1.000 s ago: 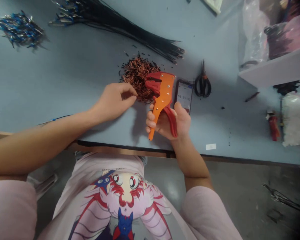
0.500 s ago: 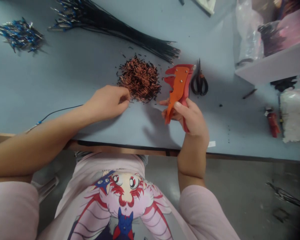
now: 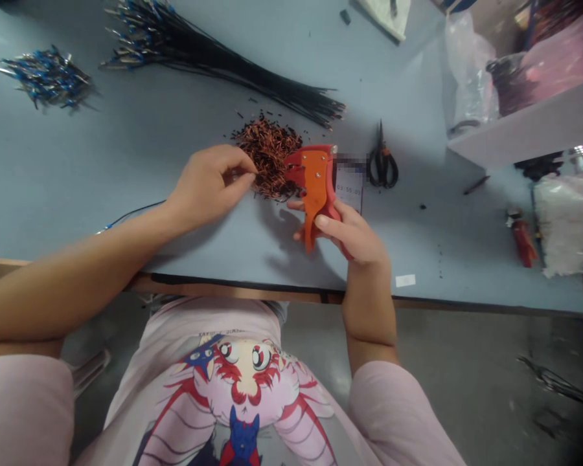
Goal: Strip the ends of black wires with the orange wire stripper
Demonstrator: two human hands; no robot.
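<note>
Blue table [image 3: 126,142], right hand [image 3: 355,236] gripping orange stripper [image 3: 315,182], left hand [image 3: 206,184] pinching black wire [image 3: 136,211]

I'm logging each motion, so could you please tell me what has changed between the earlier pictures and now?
The right hand swung the wire stripper right toward the scissors, then back left to the scrap pile, beside the left hand. Both grips stayed, the left pinching the black wire.

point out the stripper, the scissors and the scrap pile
stripper [image 3: 315,180], head view, orange body
scissors [image 3: 381,154], head view, by the pivot
scrap pile [image 3: 268,147], head view, its middle
</note>
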